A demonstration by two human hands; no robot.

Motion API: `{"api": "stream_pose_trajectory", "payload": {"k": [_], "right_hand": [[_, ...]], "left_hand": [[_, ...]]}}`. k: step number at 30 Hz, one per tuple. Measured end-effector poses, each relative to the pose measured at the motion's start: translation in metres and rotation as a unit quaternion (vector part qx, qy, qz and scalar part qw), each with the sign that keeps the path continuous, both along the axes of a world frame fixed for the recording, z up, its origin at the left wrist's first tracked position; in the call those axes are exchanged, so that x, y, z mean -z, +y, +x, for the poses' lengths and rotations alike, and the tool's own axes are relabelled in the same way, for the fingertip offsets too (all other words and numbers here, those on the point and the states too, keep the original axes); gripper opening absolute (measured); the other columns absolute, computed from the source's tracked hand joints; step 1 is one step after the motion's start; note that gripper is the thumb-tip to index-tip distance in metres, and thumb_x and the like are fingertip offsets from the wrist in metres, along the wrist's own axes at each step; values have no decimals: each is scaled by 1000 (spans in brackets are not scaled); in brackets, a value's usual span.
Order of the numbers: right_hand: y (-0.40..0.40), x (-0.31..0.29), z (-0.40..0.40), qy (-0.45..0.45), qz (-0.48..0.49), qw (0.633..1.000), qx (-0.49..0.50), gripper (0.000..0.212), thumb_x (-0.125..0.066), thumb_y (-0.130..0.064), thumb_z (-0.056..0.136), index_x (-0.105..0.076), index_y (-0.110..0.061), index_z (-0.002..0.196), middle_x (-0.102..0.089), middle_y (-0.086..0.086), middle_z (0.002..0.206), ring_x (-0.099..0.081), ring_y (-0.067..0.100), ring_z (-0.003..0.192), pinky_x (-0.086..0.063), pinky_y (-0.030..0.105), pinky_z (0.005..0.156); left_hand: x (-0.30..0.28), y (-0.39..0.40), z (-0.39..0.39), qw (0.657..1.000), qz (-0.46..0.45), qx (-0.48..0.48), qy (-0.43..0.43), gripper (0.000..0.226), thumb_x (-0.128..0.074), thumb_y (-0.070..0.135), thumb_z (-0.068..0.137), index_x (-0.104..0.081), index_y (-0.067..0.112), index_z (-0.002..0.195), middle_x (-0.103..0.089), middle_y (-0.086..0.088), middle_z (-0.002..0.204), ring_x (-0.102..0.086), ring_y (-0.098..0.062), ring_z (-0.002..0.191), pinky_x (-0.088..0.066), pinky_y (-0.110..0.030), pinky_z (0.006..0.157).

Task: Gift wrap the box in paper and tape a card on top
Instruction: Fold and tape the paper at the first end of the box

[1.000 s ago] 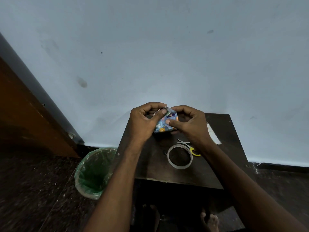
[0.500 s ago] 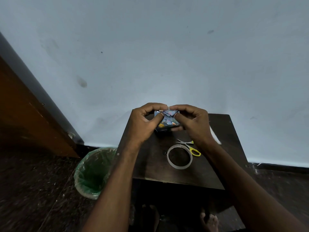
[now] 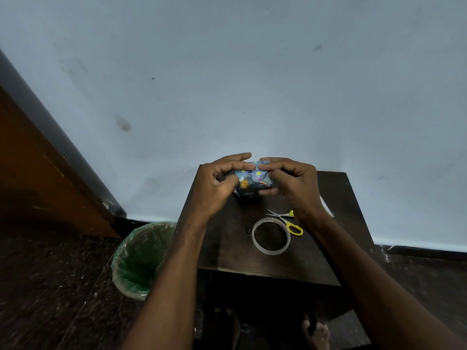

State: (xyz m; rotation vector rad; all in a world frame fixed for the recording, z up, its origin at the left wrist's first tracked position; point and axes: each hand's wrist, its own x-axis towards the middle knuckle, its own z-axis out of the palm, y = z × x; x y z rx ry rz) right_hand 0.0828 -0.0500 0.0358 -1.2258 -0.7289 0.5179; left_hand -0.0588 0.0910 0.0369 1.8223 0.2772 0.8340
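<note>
A green-lined bin, its contents too dim to make out, stands left of the tabletop. Above the tabletop's far edge, my left hand and right hand both grip the paper-covered box, fingers curled over its folded flaps. I judge the flaps need pressing flat before taping. The tape roll and scissors wait nearer me.

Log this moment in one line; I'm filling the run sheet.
stage: folding paper | both hands grip box | tape, scissors idle
</note>
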Motion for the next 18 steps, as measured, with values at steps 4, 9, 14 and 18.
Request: {"api": "stream_pose_trajectory", "payload": {"k": [4, 9, 14, 18], "right_hand": [[0, -2, 4, 3, 16, 1000, 3, 30, -49, 11, 97, -79, 5, 102, -72, 17, 121, -74, 35, 104, -66, 48, 73], [-2, -2, 9, 27, 23, 997, -67, 36, -52, 14, 94, -75, 0, 118, -74, 15, 122, -74, 31, 109, -64, 40, 84], [-3, -1, 12, -62, 17, 995, -71, 37, -77, 4, 88, -72, -3, 124, -75, 11, 121, -74, 32, 109, -62, 36, 83], [-1, 0, 7, -83, 31, 995, -50, 23, -73, 1, 93, -75, 3, 115, -75, 11, 119, -75, 29, 103, -64, 37, 79]], "left_hand": [[0, 0, -3, 1000, -10, 28, -6, 29, -62, 27, 101, -81, 13, 118, -67, 0, 145, -59, -15, 140, -53, -46, 111], [6, 6, 5, 999, 44, -15, 28, 54, -94, 37, 79, -77, 23, 128, -64, 7, 147, -58, -14, 141, -49, -51, 116], [8, 4, 8, 996, 59, -72, -14, 28, -91, 25, 85, -84, 18, 111, -74, 7, 131, -69, -18, 126, -56, -51, 107], [6, 1, 10, 995, 63, -77, -25, 15, -86, 25, 90, -86, 23, 105, -75, 6, 127, -71, -22, 122, -57, -54, 102]]}}
